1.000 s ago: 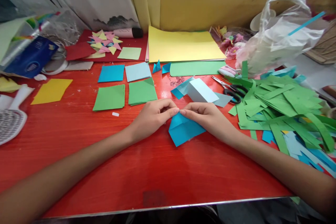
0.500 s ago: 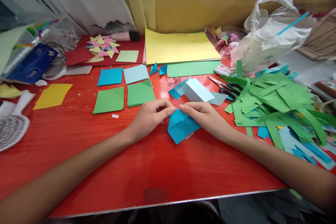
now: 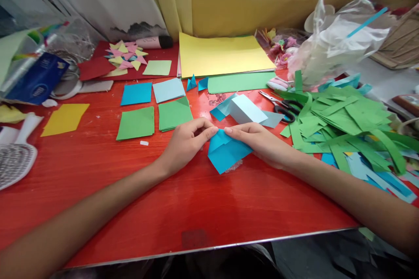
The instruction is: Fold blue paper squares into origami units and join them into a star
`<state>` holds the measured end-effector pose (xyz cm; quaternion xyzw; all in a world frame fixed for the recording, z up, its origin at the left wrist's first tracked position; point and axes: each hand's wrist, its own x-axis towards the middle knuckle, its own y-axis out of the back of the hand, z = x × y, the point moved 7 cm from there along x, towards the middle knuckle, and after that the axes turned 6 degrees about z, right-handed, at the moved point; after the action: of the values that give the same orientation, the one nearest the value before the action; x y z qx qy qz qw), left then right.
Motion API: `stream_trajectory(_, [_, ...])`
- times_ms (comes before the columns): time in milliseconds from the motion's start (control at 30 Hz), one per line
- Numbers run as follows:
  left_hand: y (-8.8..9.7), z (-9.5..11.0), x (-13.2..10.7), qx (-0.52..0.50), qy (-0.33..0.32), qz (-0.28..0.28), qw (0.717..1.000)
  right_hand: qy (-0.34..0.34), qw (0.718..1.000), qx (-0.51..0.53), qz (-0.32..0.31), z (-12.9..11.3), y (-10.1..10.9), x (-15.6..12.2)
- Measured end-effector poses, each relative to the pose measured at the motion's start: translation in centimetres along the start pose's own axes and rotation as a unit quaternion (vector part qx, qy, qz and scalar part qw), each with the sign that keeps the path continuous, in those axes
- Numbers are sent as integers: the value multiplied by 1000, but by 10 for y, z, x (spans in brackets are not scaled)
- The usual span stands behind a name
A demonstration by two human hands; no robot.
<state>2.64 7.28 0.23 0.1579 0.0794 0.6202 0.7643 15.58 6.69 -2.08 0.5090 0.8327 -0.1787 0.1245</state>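
Note:
A partly folded blue sheet of paper (image 3: pixel 225 153) is held up between both hands, one corner pointing toward me. My left hand (image 3: pixel 191 141) pinches its upper left edge between thumb and forefinger. On the other side, my right hand (image 3: pixel 258 139) grips the upper right edge, thumb on top; its other fingers are partly hidden behind the paper. Just beyond the hands lie a folded pale blue paper (image 3: pixel 247 110) and a pair of black-handled scissors (image 3: pixel 284 109). Two small folded blue pieces (image 3: pixel 191 83) sit farther back.
Stacks of green squares (image 3: pixel 135 123), a blue square (image 3: pixel 136 93) and pale blue squares (image 3: pixel 169 90) lie left of centre. Green paper strips (image 3: pixel 347 113) heap up at right. Yellow sheets (image 3: pixel 222 56) lie at the back, a plastic bag (image 3: pixel 347 48) back right, a hairbrush (image 3: pixel 18 157) far left.
Both hands keep their pinch on the blue paper, which shows slightly more of its surface near the right hand. The whole view has shifted a little.

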Motion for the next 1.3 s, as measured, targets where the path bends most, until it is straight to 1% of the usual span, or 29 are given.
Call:
stream_trajectory(200, [-5, 0, 0, -28, 18, -32, 999, 28, 996, -22, 81, 2, 9, 1])
stream_trajectory(333, [-8, -1, 0, -17, 26, -57, 998, 69, 991, -35, 107, -1, 12, 1])
stream_trajectory(467, [-9, -4, 1, 6, 32, -72, 997, 95, 986, -75, 112, -4, 12, 0])
stream_trajectory(667, [-10, -7, 0, 20, 29, -81, 996, 122, 982, -99, 107, -7, 10, -3])
stream_trajectory(867, [-12, -7, -1, 36, 30, -86, 995, 136, 967, -157, 151, -8, 13, -7])
stream_trajectory(1100, [-13, -8, 0, 23, 35, -95, 995, 144, 966, -159, 145, -9, 11, -8])
stream_trajectory(1300, [-13, -7, 0, 37, 31, -87, 995, 158, 962, -172, 144, -11, 11, -8])
